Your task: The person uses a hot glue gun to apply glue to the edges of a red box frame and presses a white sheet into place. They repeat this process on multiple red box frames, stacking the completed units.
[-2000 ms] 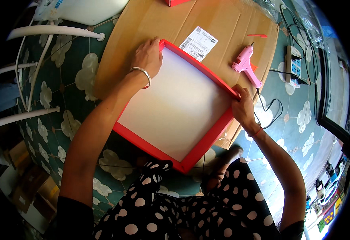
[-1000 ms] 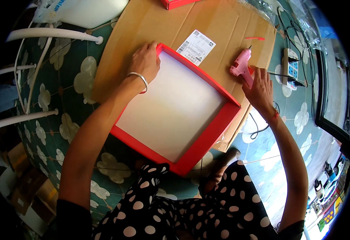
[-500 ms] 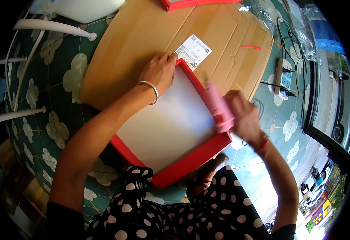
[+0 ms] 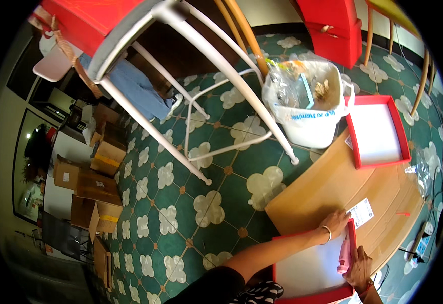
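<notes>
A shallow red box tray (image 4: 312,293) with a white inside lies at the lower right, partly over a flattened cardboard sheet. My left hand (image 4: 337,223) is closed at its far corner, fingers on the rim. In my right hand (image 4: 359,269) is a pink glue gun (image 4: 344,257), its narrow end pointing away from me along the inner side of the tray's right wall. My fingers partly hide its handle. Whether the tip touches the wall, I cannot tell.
The cardboard sheet (image 4: 328,177) bears a white label (image 4: 361,213) and a second red tray (image 4: 378,131). A white bin (image 4: 310,129) with rubbish stands beyond. A white-legged chair (image 4: 221,61) is at left; a power strip (image 4: 424,238) lies right. Cartons (image 4: 97,185) are stacked far left.
The view has swung left and up, so the tray and hands now appear lower right. My left hand stays at the tray's corner; the glue gun stays in my right hand by the right wall.
</notes>
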Demonstrator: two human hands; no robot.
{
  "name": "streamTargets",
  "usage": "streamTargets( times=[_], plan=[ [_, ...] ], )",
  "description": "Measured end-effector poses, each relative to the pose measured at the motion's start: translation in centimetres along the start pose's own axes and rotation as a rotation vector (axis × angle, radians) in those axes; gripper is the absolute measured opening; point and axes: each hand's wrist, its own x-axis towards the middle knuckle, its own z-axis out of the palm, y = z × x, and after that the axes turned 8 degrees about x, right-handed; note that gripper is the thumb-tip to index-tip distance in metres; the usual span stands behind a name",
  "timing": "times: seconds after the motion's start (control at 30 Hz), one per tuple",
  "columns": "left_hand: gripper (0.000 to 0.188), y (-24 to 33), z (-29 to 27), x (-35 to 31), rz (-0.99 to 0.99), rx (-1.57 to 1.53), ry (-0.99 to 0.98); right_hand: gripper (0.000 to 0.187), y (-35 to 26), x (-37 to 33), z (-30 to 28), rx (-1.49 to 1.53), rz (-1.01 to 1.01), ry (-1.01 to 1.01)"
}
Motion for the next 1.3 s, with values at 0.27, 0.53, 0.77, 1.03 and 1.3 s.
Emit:
streamTargets(
  times=[0.27, 0.53, 0.77, 1.03, 1.3],
  plan=[
    [0.020, -0.1, -0.1, 2.2, 0.002, 0.015, -0.131, 0.058, 3.7, -1.3, -1.8, -0.409, -0.134, -0.240],
    [0.030, -1.1, -1.6, 2.3, 0.008, -0.116, 0.109, 0.022, 0.7, 3.4, -1.1, -0.343, -0.021, -0.089],
    [0.029, -2.9, -1.9, 0.1, -0.021, -0.086, 0.186, 0.012, 1.1, 5.7, 3.2, -0.346, -0.138, 0.037],
    [0.028, -2.4, -2.0, 0.6, -0.035, -0.088, 0.170, 0.009, 2.5, 6.5, 3.3, -0.378, -0.152, 0.092],
    [0.027, -2.5, -1.8, 0.6, -0.021, -0.065, 0.196, 0.010, 2.7, 7.2, 3.2, -0.388, -0.111, 0.046]
  ],
)
